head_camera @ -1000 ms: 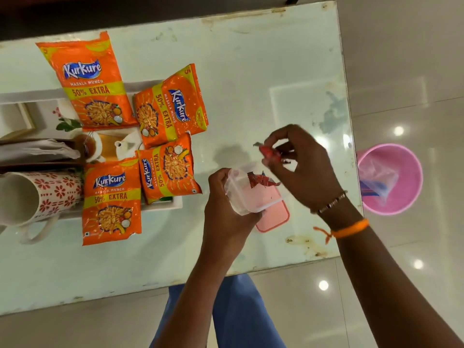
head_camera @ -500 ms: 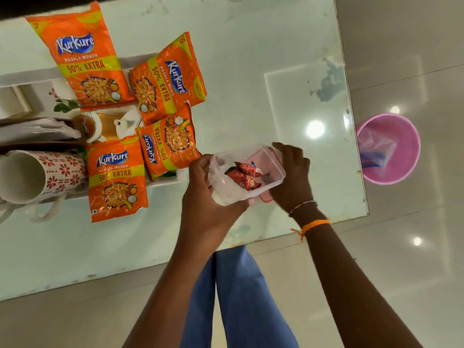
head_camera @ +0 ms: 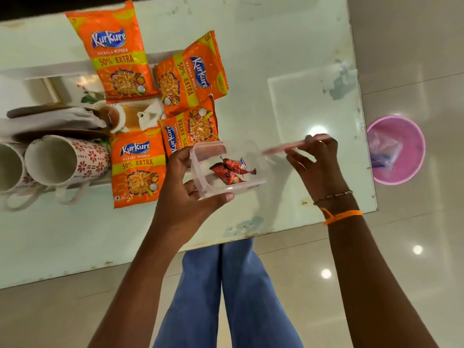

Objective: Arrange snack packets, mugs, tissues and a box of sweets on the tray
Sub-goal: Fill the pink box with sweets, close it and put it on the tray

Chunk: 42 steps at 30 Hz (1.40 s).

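The left hand (head_camera: 185, 194) gripped the box (head_camera: 227, 168) of sweets (head_camera: 229, 169); the right hand (head_camera: 316, 163) pinched its lid (head_camera: 293, 146) just beside it, likely ready for closing.

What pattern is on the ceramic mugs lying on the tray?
Red floral motifs on white, on the ceramic mugs, best seen in the head view.

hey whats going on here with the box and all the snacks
A person is packing a small clear box of sweets. The left hand holds the box over the table, and the right hand holds its pink lid just beside it, not yet on. Four orange snack packets, two mugs lying on their sides, and tissues already sit on the tray to the left.
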Each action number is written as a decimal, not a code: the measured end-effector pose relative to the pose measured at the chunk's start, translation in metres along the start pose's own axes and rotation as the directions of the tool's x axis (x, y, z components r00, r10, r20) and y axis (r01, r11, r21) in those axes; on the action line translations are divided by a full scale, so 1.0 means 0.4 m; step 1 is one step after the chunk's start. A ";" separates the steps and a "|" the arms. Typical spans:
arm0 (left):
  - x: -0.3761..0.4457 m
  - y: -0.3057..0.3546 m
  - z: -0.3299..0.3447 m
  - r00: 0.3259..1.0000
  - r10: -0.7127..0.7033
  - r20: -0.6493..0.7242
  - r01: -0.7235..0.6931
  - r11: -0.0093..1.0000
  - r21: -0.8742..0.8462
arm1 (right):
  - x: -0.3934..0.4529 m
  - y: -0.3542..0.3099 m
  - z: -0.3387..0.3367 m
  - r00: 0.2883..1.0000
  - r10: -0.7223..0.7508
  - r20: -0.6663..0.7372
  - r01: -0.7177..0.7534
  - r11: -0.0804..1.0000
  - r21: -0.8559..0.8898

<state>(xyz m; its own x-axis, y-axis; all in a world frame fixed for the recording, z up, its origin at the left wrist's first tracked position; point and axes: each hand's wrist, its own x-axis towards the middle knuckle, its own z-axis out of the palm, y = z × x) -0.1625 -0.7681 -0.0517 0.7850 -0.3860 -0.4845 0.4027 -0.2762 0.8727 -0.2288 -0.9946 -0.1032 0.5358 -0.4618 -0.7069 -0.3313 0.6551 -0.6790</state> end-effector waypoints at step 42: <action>0.077 0.029 0.152 0.976 -0.217 0.007 0.210 0.936 -0.284 | -0.108 0.012 0.073 0.950 0.260 0.171 -0.235 0.959 -0.157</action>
<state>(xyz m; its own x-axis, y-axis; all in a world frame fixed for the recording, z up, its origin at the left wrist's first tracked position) -0.1623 -0.8367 -0.0601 0.6754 -0.3228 -0.6631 0.6756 -0.0898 0.7318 -0.2309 -0.9539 -0.0699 0.5556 -0.1661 -0.8147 -0.5656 0.6427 -0.5167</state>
